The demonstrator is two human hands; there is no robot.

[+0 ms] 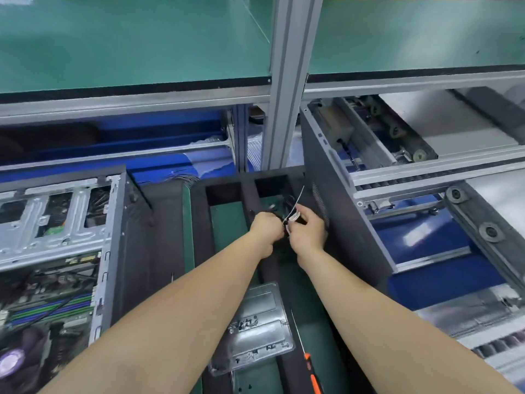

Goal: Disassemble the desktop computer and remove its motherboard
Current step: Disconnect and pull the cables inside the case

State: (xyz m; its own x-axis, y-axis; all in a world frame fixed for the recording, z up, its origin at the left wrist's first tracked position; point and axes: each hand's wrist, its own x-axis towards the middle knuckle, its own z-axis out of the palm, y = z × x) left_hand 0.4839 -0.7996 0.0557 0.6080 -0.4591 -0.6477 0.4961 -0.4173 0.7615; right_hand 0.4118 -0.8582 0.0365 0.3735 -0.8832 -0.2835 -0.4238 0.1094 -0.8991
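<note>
The open desktop case lies at the left, with its motherboard and a fan showing inside under a silver drive cage. Over a black frame in the middle, my left hand and my right hand meet. Both are closed on a bundle of black cables bound with a white cable tie. The tie's tail sticks up past my right fingers. Most of the bundle is hidden behind my hands.
A silver metal plate with small screws on it lies below my forearms. An orange-handled screwdriver rests beside it. A black side panel leans at the right against a roller conveyor. A green shelf and grey post stand behind.
</note>
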